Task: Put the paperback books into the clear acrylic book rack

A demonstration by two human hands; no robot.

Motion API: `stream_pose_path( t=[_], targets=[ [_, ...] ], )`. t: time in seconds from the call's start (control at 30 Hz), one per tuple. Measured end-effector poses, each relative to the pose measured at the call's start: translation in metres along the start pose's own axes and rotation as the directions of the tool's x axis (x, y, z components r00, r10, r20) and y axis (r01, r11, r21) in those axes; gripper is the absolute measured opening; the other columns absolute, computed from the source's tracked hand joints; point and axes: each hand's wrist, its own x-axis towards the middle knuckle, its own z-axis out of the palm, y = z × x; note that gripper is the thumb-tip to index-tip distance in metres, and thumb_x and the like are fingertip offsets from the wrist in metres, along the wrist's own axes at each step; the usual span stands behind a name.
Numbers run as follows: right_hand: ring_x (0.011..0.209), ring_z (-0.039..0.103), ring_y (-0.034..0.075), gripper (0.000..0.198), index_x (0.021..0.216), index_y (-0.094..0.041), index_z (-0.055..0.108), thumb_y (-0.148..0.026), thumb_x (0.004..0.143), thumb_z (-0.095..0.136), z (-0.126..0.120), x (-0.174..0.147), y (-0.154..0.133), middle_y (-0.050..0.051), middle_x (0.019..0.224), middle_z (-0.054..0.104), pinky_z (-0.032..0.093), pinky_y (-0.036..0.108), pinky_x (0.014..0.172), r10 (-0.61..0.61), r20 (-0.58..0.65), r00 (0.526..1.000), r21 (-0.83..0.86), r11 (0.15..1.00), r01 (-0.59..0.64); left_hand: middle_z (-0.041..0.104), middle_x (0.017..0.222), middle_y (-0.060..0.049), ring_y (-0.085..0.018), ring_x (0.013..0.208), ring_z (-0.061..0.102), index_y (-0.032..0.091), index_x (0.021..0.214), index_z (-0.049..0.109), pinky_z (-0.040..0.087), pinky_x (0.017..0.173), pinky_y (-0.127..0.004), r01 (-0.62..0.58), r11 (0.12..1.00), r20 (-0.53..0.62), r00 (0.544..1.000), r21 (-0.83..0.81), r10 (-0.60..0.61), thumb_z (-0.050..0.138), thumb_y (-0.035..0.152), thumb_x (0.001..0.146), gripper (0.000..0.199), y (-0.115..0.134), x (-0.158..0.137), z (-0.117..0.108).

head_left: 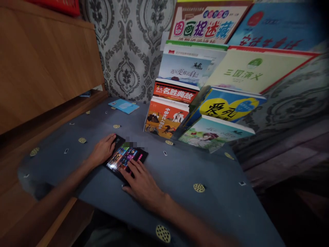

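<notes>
A dark tablet (pixel 118 155) lies at a slant on the blue-grey cloth, with bright coloured pictures across its face. Part of its far edge is blurred out by pixel blocks. Along the tablet's left side, my left hand (pixel 102 150) grips the edge with its fingers bent together. My right hand (pixel 144 185) rests over the near right part with fingers spread, fingertips touching the tablet's face and the thumb out by its near edge.
Several books stand in a tiered rack at the right, with an orange book (pixel 166 118) and a green-blue book (pixel 213 133) lowest. A light blue booklet (pixel 123 106) lies at the back by the patterned wall. A wooden cabinet (pixel 48 65) borders the left side.
</notes>
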Motion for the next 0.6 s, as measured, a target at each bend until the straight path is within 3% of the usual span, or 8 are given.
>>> stream_pose_path(
  t=[0.17,0.33,0.47,0.6],
  targets=[
    [0.147,0.040,0.035,0.057,0.153,-0.016,0.041,-0.027,0.100,0.057,-0.001,0.001,-0.005,0.024,0.153,0.047,0.038,0.054,0.119,-0.039,0.012,0.999,-0.082,0.996,0.040,0.056,0.148,-0.013,-0.026,0.135,0.055,0.011,0.141,0.053,0.042,0.118,-0.043,-0.007,1.000,-0.007,1.000,0.001,0.007,0.032,0.028,0.099,0.050,-0.001,-0.003,0.002],
    [0.135,0.055,0.040,0.059,0.156,-0.014,0.036,-0.014,0.099,0.051,-0.001,0.000,-0.009,0.028,0.141,0.057,0.048,0.056,0.108,-0.105,0.003,0.994,-0.200,0.974,0.103,0.053,0.151,-0.016,-0.028,0.141,0.049,0.010,0.140,0.055,0.041,0.118,-0.048,-0.041,0.998,-0.062,0.997,0.037,0.043,0.033,0.029,0.100,0.049,0.002,-0.016,0.007],
    [0.129,0.060,0.038,0.060,0.156,-0.009,0.033,-0.015,0.099,0.052,-0.001,-0.005,-0.004,0.030,0.137,0.060,0.051,0.054,0.105,-0.147,-0.004,0.989,-0.252,0.957,0.141,0.047,0.156,-0.016,-0.029,0.147,0.041,0.014,0.146,0.050,0.034,0.121,-0.051,-0.229,0.973,0.011,0.973,0.041,0.229,0.041,0.047,0.101,0.057,0.006,-0.040,0.001],
    [0.129,0.061,0.038,0.059,0.155,-0.008,0.034,-0.015,0.099,0.050,-0.003,-0.016,0.005,0.031,0.138,0.059,0.053,0.053,0.104,-0.171,-0.001,0.985,-0.240,0.956,0.166,0.035,0.163,-0.013,-0.033,0.153,0.028,0.028,0.158,0.033,0.031,0.121,-0.055,-0.464,0.886,0.135,0.877,-0.012,0.461,0.053,0.069,0.090,0.082,0.012,-0.062,-0.012]
  ],
)
